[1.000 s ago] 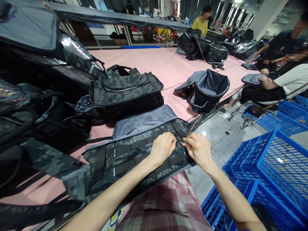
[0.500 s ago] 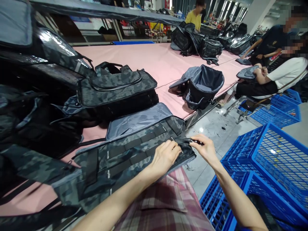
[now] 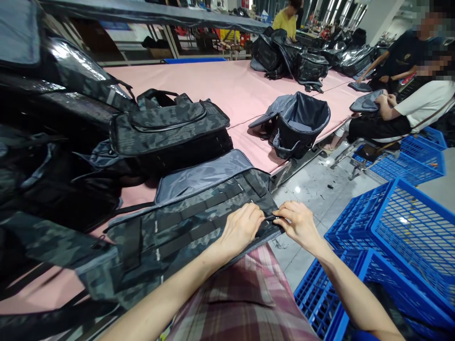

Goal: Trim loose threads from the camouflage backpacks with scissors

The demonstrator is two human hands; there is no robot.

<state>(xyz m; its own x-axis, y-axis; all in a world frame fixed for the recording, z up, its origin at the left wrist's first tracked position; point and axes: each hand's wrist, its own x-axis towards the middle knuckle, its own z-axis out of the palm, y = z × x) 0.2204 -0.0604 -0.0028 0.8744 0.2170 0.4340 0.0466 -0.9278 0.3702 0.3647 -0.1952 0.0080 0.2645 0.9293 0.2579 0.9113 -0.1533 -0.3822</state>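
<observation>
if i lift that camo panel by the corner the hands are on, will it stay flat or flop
Probably flop: the camo panel already drapes over the table edge onto the lap. The webbing strips may stiffen it slightly. Likely light, being thin fabric pinched by left hand and right hand.

A long pink padded worktop (image 3: 220, 87) carries camouflage fabric bags. A flat camouflage bag panel (image 3: 185, 222) overhangs its near edge. An open dark round-mouthed bag (image 3: 302, 125) sits by the right edge.

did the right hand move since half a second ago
Yes. The right hand has pulled back inward along the camo bag panel, from past its corner to close beside the left hand.
</observation>
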